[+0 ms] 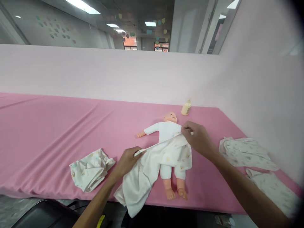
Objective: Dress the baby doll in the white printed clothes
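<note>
A white baby garment (152, 167) with small printed figures is stretched between my two hands, its top edge slanting up to the right. My left hand (128, 161) pinches the lower left end of that edge. At the upper right end, my right hand (197, 137) grips the cloth beside the doll's shoulder. Beneath the garment a baby doll (166, 129) lies on its back in a white long-sleeved suit, head toward the wall. The cloth covers its belly and upper legs; its bare feet show below. One part of the garment hangs past the table's front edge.
A crumpled printed garment (91, 171) lies left on the pink-covered table (59, 133). Two more, a flat printed garment (247, 152) and a nearer printed garment (273, 190), lie at right. A pump bottle (186, 107) stands by the wall. A black chair (45, 215) is below left.
</note>
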### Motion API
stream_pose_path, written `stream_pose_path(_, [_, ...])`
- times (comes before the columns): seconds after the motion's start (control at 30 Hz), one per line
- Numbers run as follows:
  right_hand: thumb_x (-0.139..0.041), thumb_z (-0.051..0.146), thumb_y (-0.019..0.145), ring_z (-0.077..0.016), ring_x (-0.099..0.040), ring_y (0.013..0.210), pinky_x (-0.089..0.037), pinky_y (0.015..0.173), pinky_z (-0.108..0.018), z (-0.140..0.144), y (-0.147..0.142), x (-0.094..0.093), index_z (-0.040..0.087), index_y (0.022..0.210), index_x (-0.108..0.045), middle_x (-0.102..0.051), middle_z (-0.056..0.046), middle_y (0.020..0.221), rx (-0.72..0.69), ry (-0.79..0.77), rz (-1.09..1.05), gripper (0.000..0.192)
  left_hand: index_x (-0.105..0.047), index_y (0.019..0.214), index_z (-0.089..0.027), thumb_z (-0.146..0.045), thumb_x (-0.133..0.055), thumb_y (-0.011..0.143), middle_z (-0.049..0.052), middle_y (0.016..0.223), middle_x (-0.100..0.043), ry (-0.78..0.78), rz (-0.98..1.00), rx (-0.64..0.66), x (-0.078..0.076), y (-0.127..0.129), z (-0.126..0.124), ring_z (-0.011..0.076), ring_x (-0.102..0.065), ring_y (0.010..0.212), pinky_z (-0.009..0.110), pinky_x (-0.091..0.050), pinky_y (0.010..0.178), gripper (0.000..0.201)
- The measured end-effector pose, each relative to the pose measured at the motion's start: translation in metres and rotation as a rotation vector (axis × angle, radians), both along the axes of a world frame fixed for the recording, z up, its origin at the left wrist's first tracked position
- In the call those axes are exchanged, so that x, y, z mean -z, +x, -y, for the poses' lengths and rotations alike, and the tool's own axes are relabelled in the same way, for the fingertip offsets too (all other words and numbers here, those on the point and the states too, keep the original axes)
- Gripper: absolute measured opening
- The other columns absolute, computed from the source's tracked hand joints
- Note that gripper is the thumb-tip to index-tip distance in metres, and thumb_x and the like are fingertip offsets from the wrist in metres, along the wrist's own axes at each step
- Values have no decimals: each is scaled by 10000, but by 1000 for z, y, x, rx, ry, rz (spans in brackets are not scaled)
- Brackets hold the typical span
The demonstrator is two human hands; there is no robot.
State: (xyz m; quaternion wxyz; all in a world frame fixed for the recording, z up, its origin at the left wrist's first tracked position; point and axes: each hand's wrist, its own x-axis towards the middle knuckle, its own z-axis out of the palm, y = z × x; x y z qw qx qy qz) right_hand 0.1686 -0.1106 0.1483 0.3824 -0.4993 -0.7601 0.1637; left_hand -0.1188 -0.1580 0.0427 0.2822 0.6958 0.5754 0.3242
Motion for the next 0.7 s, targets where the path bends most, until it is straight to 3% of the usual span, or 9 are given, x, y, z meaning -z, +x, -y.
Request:
stream_pose_path(0.1, [-462,222,828,-140,-496,604,-332,523,-255,12,30,2,216,706,-547,-597,0,693,62,-1,25,149,-711,987,-248,-454,-528,907,28,963,-731,98,-98,-25,-24,-23,22,197,-657,854,253,-463,756,287])
stream_pose_path(0.27, [-485,227,844,-145,-512,614,-367,552,-270,45,62,10,234,755,-555,-616,1,745,77,60,214,113,-743,1014,-324,-397,-586,876,20,903,-753,314,-339,8,-54,-47,64,218,-688,772,290,-489,724,221])
stream_pose_path(0.33, [-477,244,861,-149,-510,603,-377,555,-278,58,68,11,243,785,-563,-613,1,743,54,102,269,115,-703,1149,-375,-354,-581,878,13,998,-753,434,-437,17,-65,-50,75,240,-702,862,320,-507,784,298])
stream_pose_path(0.43, [-467,279,879,-166,-534,616,-393,559,-290,69,72,9,255,822,-584,-628,-11,760,30,116,300,132,-512,1383,-451,-298,-530,889,-5,1212,-690,576,-579,14,-77,-54,86,277,-666,1059,392,-509,905,517])
stream_pose_path(0.57, [-476,274,870,-172,-532,599,-385,529,-290,73,73,5,269,790,-590,-619,-3,712,6,53,320,139,-370,1447,-517,-291,-475,880,-59,1280,-647,598,-648,57,-90,-68,98,271,-652,1099,402,-549,908,618])
stream_pose_path(0.63, [-479,252,857,-166,-502,556,-366,501,-288,78,73,3,262,722,-557,-573,4,633,-15,38,320,156,-408,1403,-562,-295,-477,872,-103,1226,-671,572,-609,101,-97,-78,107,241,-686,1027,357,-585,861,598])
stream_pose_path(0.7, [-480,236,844,-166,-490,542,-361,489,-293,85,72,-1,261,705,-551,-552,0,608,-37,34,292,158,-557,1265,-586,-332,-509,852,-129,1102,-717,554,-513,77,-106,-89,119,226,-717,903,328,-606,789,487])
